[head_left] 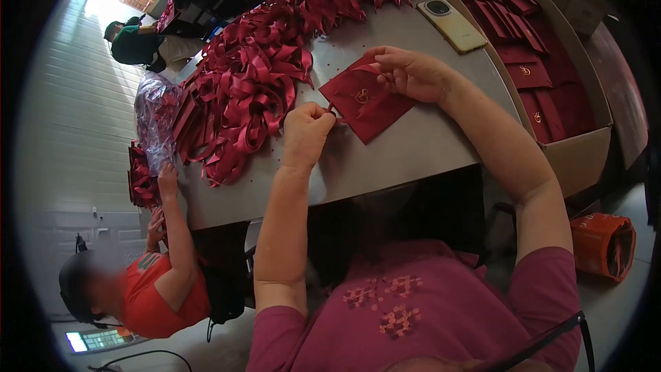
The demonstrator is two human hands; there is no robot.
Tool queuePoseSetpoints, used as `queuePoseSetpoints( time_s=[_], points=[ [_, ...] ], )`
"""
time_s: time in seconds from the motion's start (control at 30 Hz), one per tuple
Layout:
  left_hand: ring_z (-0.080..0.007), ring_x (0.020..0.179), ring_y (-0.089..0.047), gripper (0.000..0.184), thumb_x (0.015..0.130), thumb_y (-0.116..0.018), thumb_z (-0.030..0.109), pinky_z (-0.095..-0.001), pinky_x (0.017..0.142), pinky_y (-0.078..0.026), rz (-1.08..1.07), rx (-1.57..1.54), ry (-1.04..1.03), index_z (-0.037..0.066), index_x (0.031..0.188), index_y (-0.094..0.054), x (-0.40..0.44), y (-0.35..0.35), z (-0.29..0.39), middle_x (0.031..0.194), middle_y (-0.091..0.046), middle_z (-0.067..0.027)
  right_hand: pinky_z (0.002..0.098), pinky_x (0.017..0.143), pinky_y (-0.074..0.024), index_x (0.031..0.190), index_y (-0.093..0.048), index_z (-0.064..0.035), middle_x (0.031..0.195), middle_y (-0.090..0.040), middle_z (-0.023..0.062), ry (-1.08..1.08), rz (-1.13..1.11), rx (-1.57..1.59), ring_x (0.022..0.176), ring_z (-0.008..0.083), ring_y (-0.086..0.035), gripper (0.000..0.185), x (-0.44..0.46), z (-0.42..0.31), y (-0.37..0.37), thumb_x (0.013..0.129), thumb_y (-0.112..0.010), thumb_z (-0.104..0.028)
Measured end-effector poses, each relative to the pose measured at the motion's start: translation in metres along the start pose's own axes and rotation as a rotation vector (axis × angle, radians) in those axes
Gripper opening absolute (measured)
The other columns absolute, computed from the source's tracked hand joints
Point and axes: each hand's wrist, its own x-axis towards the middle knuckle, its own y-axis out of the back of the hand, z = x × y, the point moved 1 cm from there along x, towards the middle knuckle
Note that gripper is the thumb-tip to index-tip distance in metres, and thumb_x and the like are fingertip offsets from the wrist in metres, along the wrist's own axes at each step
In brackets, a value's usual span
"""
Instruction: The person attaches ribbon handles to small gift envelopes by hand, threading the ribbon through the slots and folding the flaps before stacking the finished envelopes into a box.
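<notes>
grey metal table (427, 145), seemingly white ribbed wall (62, 131), red-shirted person (165, 296) alongside

- Dark red on the pouch (375, 121), with a gold emblem (361, 96)
- Glossy crimson throughout the ribbons (258, 83)
- Pale gold on the phone (456, 26)
- Silver-grey across the table (406, 158)
- Cardboard brown on the box (582, 155)
- Orange with paler markings on the bag (592, 234)
- Plum on the wearer's shirt (441, 296), patterned in orange and dark dots
- Bright red-orange on the co-worker's shirt (162, 303)
</notes>
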Motion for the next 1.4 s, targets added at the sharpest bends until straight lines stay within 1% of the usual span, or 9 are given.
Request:
queuePoseSetpoints(
  time_s=[0.23,0.4,0.53,0.6,0.7,0.93,1.0,1.23,1.4],
  points=[
    [-0.0071,0.063,-0.049,0.011,0.078,-0.064,0.008,-0.0245,0.059,-0.04,-0.05,-0.089,-0.086,-0.002,0.073,-0.063,-0.009,0.007,-0.005,0.066,-0.057,0.0,0.0395,0.095,-0.0498,0.123,-0.052,-0.0062,0.104,-0.065,0.0073,0.022,0.01,0.109,0.101,0.0186,-0.063,0.028,0.0,0.003,-0.001,0.098,-0.052,-0.02],
    [-0.0131,0.065,-0.053,0.012,0.08,-0.065,0.008,-0.0288,0.061,-0.042,0.004,0.087,-0.193,-0.004,0.079,-0.064,-0.019,0.013,-0.006,0.07,-0.058,-0.0065,0.0425,0.097,-0.0494,0.12,-0.054,-0.005,0.105,-0.067,0.0096,0.01,0.038,0.122,0.102,0.0201,-0.063,0.027,-0.002,0.001,-0.004,0.101,-0.048,-0.023],
    [-0.0128,0.065,-0.053,0.013,0.08,-0.066,0.009,-0.0286,0.061,-0.042,0.008,0.127,-0.158,-0.004,0.08,-0.064,-0.027,0.02,-0.004,0.069,-0.057,-0.0068,0.0418,0.095,-0.0506,0.12,-0.054,-0.0046,0.103,-0.068,0.0113,-0.001,0.031,0.061,0.1,0.0209,-0.064,0.028,-0.005,-0.001,-0.01,0.101,-0.046,-0.024],
    [-0.0051,0.066,-0.047,0.009,0.084,-0.066,0.007,-0.0215,0.059,-0.037,-0.027,0.154,-0.095,-0.002,0.08,-0.066,-0.033,0.022,-0.002,0.07,-0.055,0.0037,0.0401,0.093,-0.0515,0.12,-0.054,-0.0045,0.099,-0.069,0.0121,0.001,-0.004,0.017,0.097,0.0218,-0.065,0.029,-0.003,0.001,-0.008,0.102,-0.045,-0.025],
    [-0.0123,0.063,-0.052,0.014,0.08,-0.066,0.01,-0.0282,0.061,-0.042,0.0,0.136,-0.055,-0.004,0.079,-0.065,-0.04,0.023,-0.005,0.067,-0.057,-0.0059,0.0379,0.09,-0.0523,0.117,-0.055,-0.0043,0.097,-0.069,0.0125,-0.032,-0.032,0.007,0.095,0.0229,-0.066,0.029,-0.004,0.001,-0.011,0.101,-0.045,-0.027],
    [-0.0095,0.062,-0.05,0.011,0.08,-0.067,0.007,-0.0261,0.059,-0.04,0.036,0.2,-0.037,-0.003,0.079,-0.065,-0.062,0.055,-0.015,0.067,-0.056,-0.0022,0.0361,0.089,-0.053,0.116,-0.051,-0.0032,0.099,-0.067,0.0202,-0.059,-0.051,-0.062,0.095,0.0257,-0.066,0.036,-0.005,0.002,-0.019,0.103,-0.041,-0.035],
    [-0.0055,0.063,-0.048,0.009,0.082,-0.067,0.006,-0.0224,0.057,-0.037,0.044,0.026,0.051,-0.002,0.08,-0.065,-0.071,0.077,-0.028,0.068,-0.055,0.0022,0.0363,0.09,-0.0531,0.117,-0.05,-0.0026,0.1,-0.066,0.023,-0.101,-0.061,-0.022,0.097,0.027,-0.066,0.038,-0.005,0.003,-0.019,0.103,-0.039,-0.036],
    [-0.0028,0.063,-0.046,0.013,0.086,-0.066,0.01,-0.0193,0.057,-0.036,0.003,-0.004,0.095,-0.002,0.084,-0.068,-0.088,0.086,-0.022,0.069,-0.056,0.0037,0.0366,0.09,-0.0536,0.116,-0.05,-0.0027,0.101,-0.066,0.0226,-0.087,-0.062,-0.032,0.097,0.0272,-0.066,0.039,-0.006,0.006,-0.026,0.103,-0.039,-0.038],
    [-0.0045,0.07,-0.052,0.016,0.089,-0.063,0.015,-0.0206,0.063,-0.04,0.088,0.042,0.117,0.001,0.086,-0.069,-0.093,0.107,-0.025,0.075,-0.062,0.0021,0.0364,0.085,-0.0548,0.111,-0.053,-0.0013,0.095,-0.067,0.0172,-0.006,0.015,-0.222,0.094,0.0237,-0.066,0.028,-0.008,0.012,-0.032,0.098,-0.052,-0.026]
  ],
)
